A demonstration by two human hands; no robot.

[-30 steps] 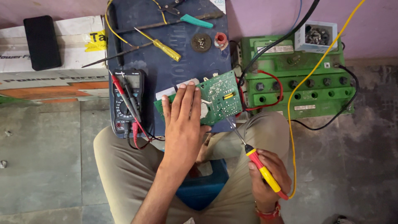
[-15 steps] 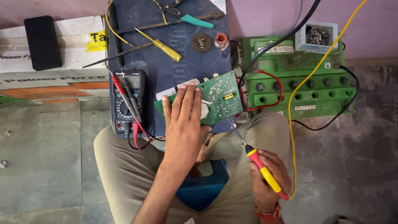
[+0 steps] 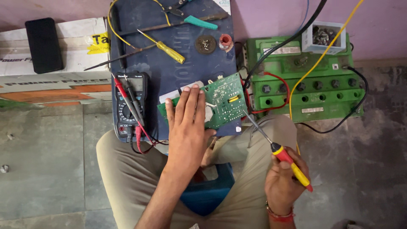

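Fingers [image 3: 191, 106] of the left hand [image 3: 188, 127] are stretched out, close together, and lie flat on the green board [image 3: 220, 104]; they press it and grip nothing. Far to the left of these fingers, a black phone [image 3: 43, 44] lies on a white box [image 3: 72, 80]. Nearer, just left of them, is a dark meter [image 3: 129, 106] with red and black probes [image 3: 131, 106] across its face. Above and left of the fingers, on the blue case [image 3: 169, 72], lies a yellow screwdriver [image 3: 163, 46], and higher up a tool with a teal handle [image 3: 199, 22]. Directly above the fingertips there is a round dark lid [image 3: 205, 43] with small screws, and a red cap [image 3: 225, 40] beside it. The board lies under the fingers and continues to their right, tilted, at the near edge of the case, above the person's knees. To the right of the board, the right hand [image 3: 282, 182] is closed around a red and yellow screwdriver [image 3: 290, 163]; its metal tip points up-left and reaches the right edge of the board. Further right and above stands a green battery [image 3: 313, 85], with a small white box [image 3: 324, 36] of screws on top. A black cable [image 3: 288, 42], a red wire [image 3: 280, 91] and a yellow wire [image 3: 322, 55] run over it.
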